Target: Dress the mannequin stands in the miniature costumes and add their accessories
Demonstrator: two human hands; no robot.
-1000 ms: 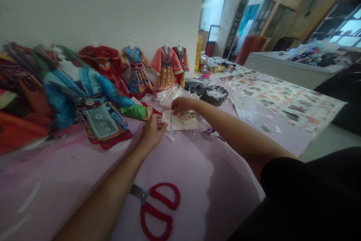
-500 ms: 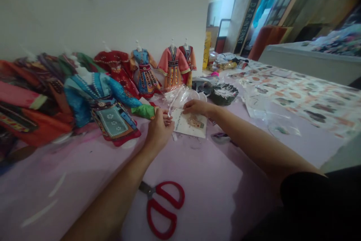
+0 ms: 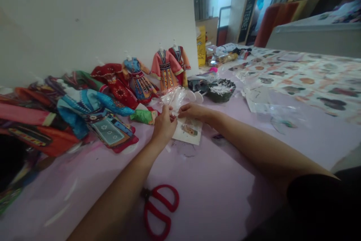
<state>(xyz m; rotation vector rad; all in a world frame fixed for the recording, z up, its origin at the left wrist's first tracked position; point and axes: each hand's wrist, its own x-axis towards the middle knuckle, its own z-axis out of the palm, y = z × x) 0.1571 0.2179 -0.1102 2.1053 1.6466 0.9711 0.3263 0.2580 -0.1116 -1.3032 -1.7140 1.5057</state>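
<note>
The left arm (image 3: 121, 184) stretches in from near left, the right arm (image 3: 254, 145) from the right; left hand (image 3: 164, 126) and right hand (image 3: 196, 112) almost meet, fingers (image 3: 184, 111) curled.

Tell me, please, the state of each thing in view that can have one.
Left hand: fingers bent, grip unclear
Right hand: fingers curled at the card, grip unclear
Card: picture side up, partly covered
Red-handled scissors: lying down, handles spread, blades hidden
Dark basket: uncovered, holding white pieces
Clear plastic bag: crumpled
Blue-robed figure: leaning back
Pink-robed figure: upright
</note>
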